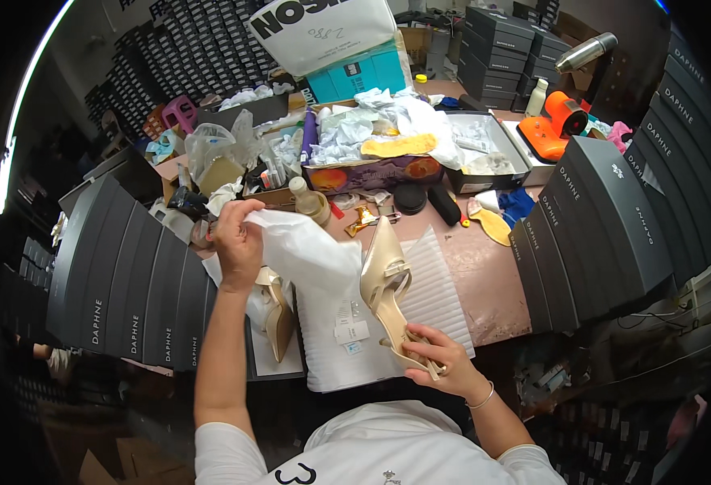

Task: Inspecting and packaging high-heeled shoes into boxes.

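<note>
My left hand (236, 242) is closed on the upper corner of a sheet of white tissue paper (311, 257), which hangs to the right. In my right hand (440, 360) is a beige pointed slingback shoe (385, 257), gripped at its heel end with the toe pointing away from me. A bow-like strap crosses the shoe's front. Below it lies a ribbed white foam sheet (436, 283), with small white labels (352, 330) on it. The matching beige shoe (278, 319) rests in a box at the left, beside my left forearm.
Stacks of dark grey shoeboxes flank the table, on the left (129, 283) and on the right (598, 226). At the back stands a carton of crumpled paper (371, 174). A bottle (310, 202), a round black tin (409, 199) and an orange device (551, 129) are also there.
</note>
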`<act>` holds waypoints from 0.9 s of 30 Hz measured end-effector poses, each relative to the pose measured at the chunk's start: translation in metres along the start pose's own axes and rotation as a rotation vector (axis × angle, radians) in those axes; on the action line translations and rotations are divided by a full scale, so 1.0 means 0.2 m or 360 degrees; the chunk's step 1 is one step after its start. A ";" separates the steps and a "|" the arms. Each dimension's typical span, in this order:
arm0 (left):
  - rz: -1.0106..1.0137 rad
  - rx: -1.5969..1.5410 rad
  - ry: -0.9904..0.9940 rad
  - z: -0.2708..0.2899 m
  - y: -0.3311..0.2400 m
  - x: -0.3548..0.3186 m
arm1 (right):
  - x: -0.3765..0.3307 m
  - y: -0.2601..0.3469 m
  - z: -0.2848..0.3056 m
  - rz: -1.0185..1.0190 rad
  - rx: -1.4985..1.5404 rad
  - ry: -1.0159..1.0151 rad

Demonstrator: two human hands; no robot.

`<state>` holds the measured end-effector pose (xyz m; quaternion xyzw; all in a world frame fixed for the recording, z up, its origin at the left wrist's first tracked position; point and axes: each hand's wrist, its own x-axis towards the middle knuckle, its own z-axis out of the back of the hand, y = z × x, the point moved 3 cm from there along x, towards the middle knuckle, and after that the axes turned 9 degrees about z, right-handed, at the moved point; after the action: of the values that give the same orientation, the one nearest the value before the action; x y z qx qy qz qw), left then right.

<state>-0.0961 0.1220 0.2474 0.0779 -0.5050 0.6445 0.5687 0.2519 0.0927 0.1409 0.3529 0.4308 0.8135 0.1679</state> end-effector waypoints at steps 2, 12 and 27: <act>-0.0198 0.0229 0.0203 0.08 -0.10 0.01 | 0.01 0.01 -0.02 -0.0022 0.0022 0.0015; 0.0394 -0.0191 0.0061 -0.03 -0.11 -0.33 | 0.01 0.15 -0.06 -0.0388 0.1650 0.0021; 0.0621 -0.0217 0.0448 -0.09 -0.08 -0.75 | 0.00 0.05 -0.19 -0.0827 0.1846 -0.0030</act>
<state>-0.0233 0.0338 0.1467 -0.1500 -0.4686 0.7111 0.5022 0.2246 0.0646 0.1335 0.2777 0.8715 0.3773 0.1451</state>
